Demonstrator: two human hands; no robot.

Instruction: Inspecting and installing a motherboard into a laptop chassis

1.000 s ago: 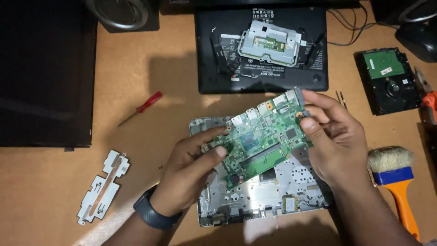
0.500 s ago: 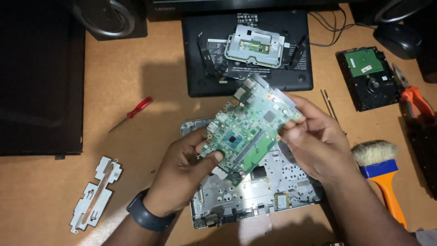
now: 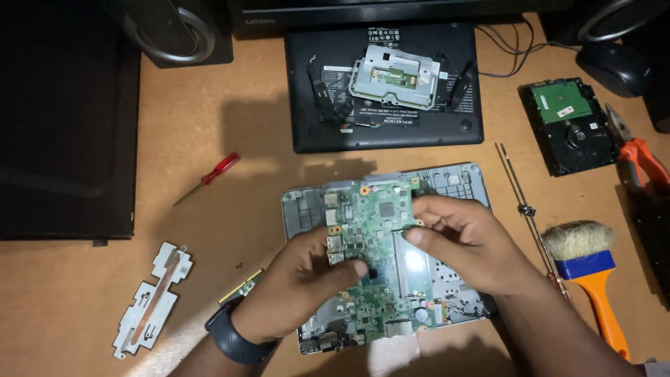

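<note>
Fingers of both hands pinch the green circuit board — wrists angled inward.

A green circuit board is held by the left hand and right hand above a grey laptop chassis; a brush lies right of the right hand.

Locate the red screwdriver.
The red screwdriver lies on the desk, left of the grey laptop shell, above the metal bracket.

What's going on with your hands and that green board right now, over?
Left hand and right hand both grip the green circuit board. Board sits over the grey laptop shell. Nothing in the way, over.
</note>
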